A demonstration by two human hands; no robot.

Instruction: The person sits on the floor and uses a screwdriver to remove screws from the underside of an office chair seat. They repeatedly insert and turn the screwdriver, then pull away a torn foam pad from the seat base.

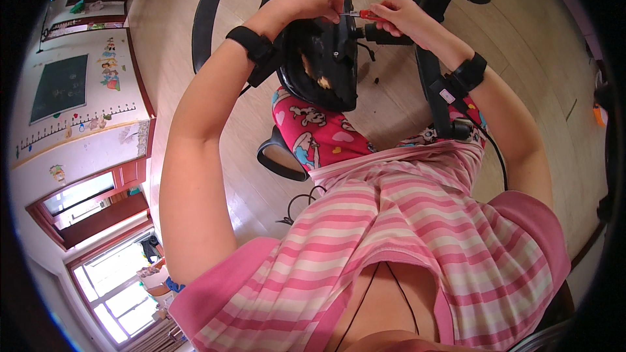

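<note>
Pale wood-look floor point(528, 58) lies beneath one tipped black office chair point(339, 68), its seat showing tan patches. Beside it, the right hand point(405, 18) pinches one red-handled metal screwdriver point(367, 15); the left hand point(314, 3) bends toward its tip, grip unclear.

**Glossy Red Plastic, Matt Black Frame, Soft Cloth**

On the far side, your screwdriver point(369, 15) has a glossy, see-through red plastic handle and a thin metal shaft. The black chair seat point(313, 52) is partly shiny, with a rough, ragged patch baring tan, foam-like padding. The looped armrest point(203, 32) at far left looks like smooth, satin black plastic. On the right, the chair base point(427, 68) is smooth, hard and black. Nearer you, your striped top point(385, 215) and printed trousers point(329, 129) are soft, matt cloth. The floor point(541, 45) shows smooth, wood-look planks with a faint sheen.
</note>
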